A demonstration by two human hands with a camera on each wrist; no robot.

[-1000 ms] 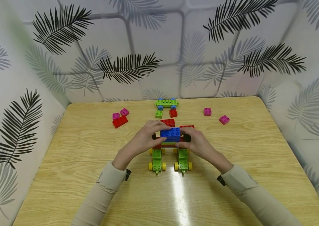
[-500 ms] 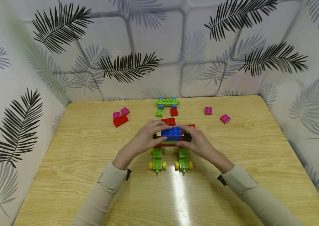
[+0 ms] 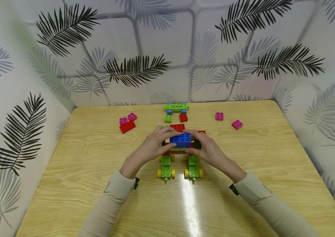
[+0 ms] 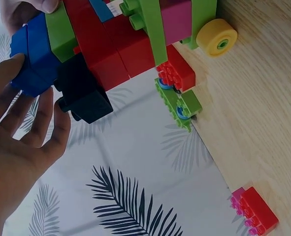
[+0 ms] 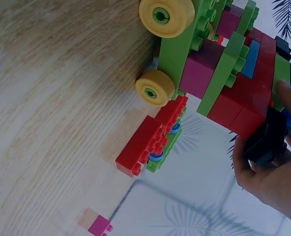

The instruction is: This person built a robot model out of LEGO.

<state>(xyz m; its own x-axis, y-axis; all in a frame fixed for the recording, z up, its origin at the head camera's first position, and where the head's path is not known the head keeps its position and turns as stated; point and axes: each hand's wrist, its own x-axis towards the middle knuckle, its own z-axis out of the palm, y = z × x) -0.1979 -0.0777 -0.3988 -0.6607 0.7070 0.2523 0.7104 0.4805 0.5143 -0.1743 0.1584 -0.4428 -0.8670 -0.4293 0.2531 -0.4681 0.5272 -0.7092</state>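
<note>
Both hands' grip (image 3: 182, 144) pinches blue brick (image 3: 180, 140) mid-table, seemingly.

Near surface (image 3: 96, 184): open on both flanks. Behind the model (image 3: 180, 154): red brick (image 3: 177, 127) just beside, then small bricks (image 3: 174, 118) and green chassis (image 3: 176, 107). Far corners: scattered bricks (image 3: 127, 123), pink bricks (image 3: 228, 120).

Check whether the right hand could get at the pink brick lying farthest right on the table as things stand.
Probably yes. The right hand grips the block model, but the pink brick lies in the open on the table, with nothing between them.
</note>
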